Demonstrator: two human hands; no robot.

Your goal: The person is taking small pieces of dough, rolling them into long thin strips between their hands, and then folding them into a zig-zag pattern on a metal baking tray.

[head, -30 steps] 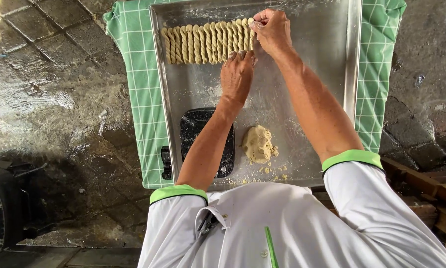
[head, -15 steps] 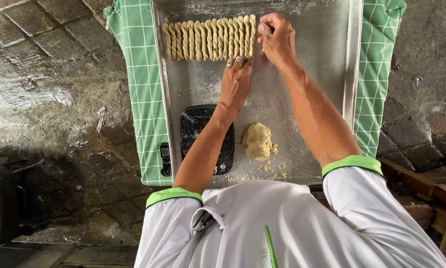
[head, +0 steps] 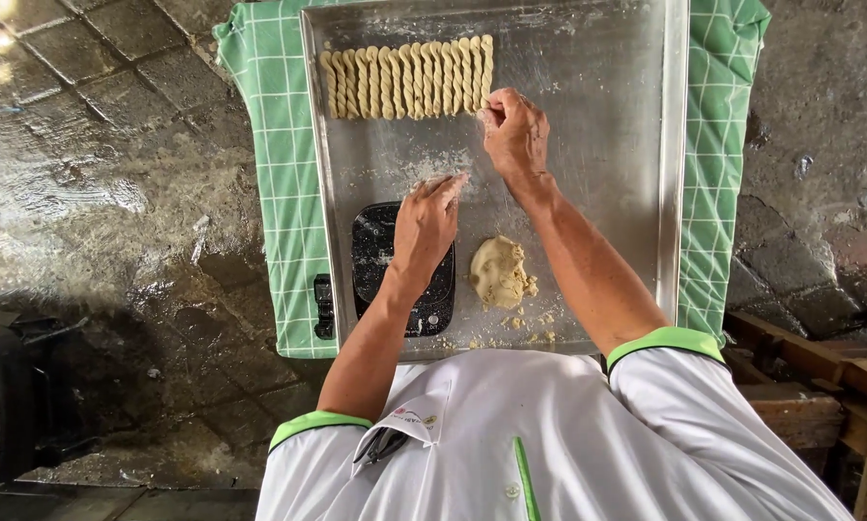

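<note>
On the far left lay wet stone paving, and a green checked cloth hung over the edge of the surface beneath a large metal tray. A black scale sat on the tray's near left part, with a small black piece beside it on the cloth. Along the tray's far left edge ran a tight row of twisted dough sticks, lying side by side and touching.

The left hand lay flat over the scale's right half, fingers loosely together and stretched toward a floured patch of tray, holding nothing. Just right of its wrist sat a dough lump with crumbs scattered near the tray's front rim.

The right hand hovered just beside the right end of the row, its fingertips pinched together near the last stick; whether it gripped a bit of dough I cannot tell. The dough lump lay well below this hand, close to the forearm.

Right of that hand the tray was bare metal as far as its raised right rim, where the cloth showed again, then rough stone.
</note>
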